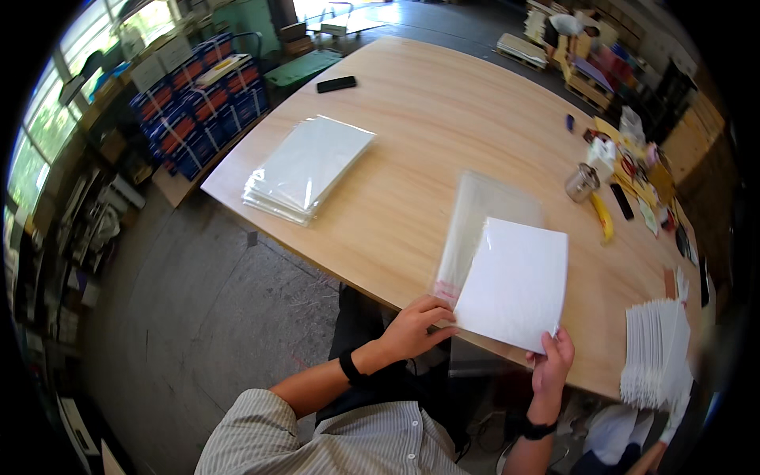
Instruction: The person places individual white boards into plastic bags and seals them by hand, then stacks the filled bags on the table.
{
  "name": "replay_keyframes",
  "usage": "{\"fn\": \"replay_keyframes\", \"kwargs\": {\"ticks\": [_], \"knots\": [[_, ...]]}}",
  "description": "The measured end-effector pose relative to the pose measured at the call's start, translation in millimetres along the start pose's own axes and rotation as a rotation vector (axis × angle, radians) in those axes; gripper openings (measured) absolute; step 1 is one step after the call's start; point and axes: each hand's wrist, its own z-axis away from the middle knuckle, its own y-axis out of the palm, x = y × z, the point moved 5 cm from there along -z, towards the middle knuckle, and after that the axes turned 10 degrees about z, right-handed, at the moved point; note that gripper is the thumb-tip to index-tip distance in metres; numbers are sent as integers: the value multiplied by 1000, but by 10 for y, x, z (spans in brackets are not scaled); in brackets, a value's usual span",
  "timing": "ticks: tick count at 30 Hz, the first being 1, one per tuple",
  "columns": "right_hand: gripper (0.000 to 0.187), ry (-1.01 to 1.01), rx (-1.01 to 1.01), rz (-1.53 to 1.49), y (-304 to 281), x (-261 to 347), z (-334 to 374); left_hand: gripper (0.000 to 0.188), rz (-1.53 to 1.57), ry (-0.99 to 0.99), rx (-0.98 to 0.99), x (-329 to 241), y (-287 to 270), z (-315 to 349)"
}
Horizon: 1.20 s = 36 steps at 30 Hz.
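A white paper stack [514, 281] lies at a slant over clear plastic bags [467, 210] near the table's front edge. My right hand [552, 360] grips its near right corner, thumb on top. My left hand [419, 323] pinches the clear plastic at the near left corner of the paper; whether paper is also between those fingers is hidden. Some clear plastic hangs below the table edge between my hands. Farther left rests a pile of white sheets in clear bags [313, 166], its edges slightly fanned.
A fanned white paper pile [653, 352] sits at the table's right corner, beside another person's arm [651, 457]. At the right are a metal jar [582, 182], a banana [602, 218] and clutter. A black phone [336, 84] lies at the far left; strapped blue boxes [202, 103] stand beyond.
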Motion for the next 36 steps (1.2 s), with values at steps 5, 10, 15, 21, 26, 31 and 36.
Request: {"fn": "replay_keyframes", "kwargs": {"ticks": [5, 10, 15, 21, 26, 31, 36], "knots": [[26, -150, 39, -133, 424, 209, 257, 25, 170, -363, 5, -44, -486, 122], [31, -153, 269, -157, 1097, 262, 468, 50, 941, -418, 240, -131, -274, 354], [41, -145, 459, -79, 1383, 110, 588, 44, 1088, -505, -356, -162, -551, 429], [26, -295, 332, 55, 719, -44, 495, 29, 906, -291, -640, -7, -1663, 107], [18, -243, -19, 121, -19, -322, 456, 27, 725, -256, -688, 608, -2783, -186], [18, -252, -167, 137, -402, -423, 499, 26, 588, -498, -849, 1306, -3413, -78], [17, -262, -241, 126, -611, -469, 535, 21, 432, -632, -882, 1534, -3694, 35]]}}
